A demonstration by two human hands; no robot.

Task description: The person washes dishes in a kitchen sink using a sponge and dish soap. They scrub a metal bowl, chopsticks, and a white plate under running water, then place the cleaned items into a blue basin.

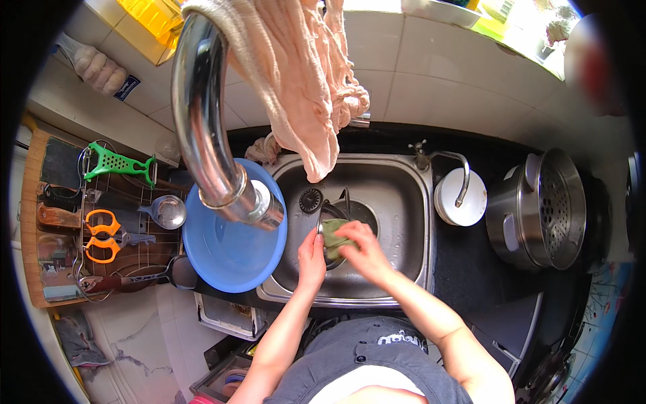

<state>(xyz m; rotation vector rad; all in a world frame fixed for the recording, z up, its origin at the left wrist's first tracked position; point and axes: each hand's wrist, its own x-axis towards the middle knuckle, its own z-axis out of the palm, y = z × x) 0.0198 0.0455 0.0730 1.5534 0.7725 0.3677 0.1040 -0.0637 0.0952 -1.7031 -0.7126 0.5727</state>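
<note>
My left hand (pixel 311 258) grips the near left edge of a dark round piece of cookware (pixel 329 209), possibly a lid or small pan, tilted over the stainless steel sink (pixel 401 202). Bunched in my right hand (pixel 367 252) is a green cloth (pixel 332 233), pressed against the cookware's surface. Cloth and fingers hide much of that piece, so its exact kind is unclear. A black drain strainer (pixel 310 200) lies in the sink's left part. Behind the cookware, a dark looped part (pixel 344 197) sticks up near the round drain recess.
A blue plastic basin (pixel 234 257) overlaps the sink's left rim. Above it hangs a thick chrome faucet (pixel 202 111) draped with a pink cloth (pixel 298 91). White bowls (pixel 456 202) stand right, under a thin tap (pixel 465 174), beside a steel steamer pot (pixel 520 217). Left, a wire rack holds orange-handled scissors (pixel 102 236).
</note>
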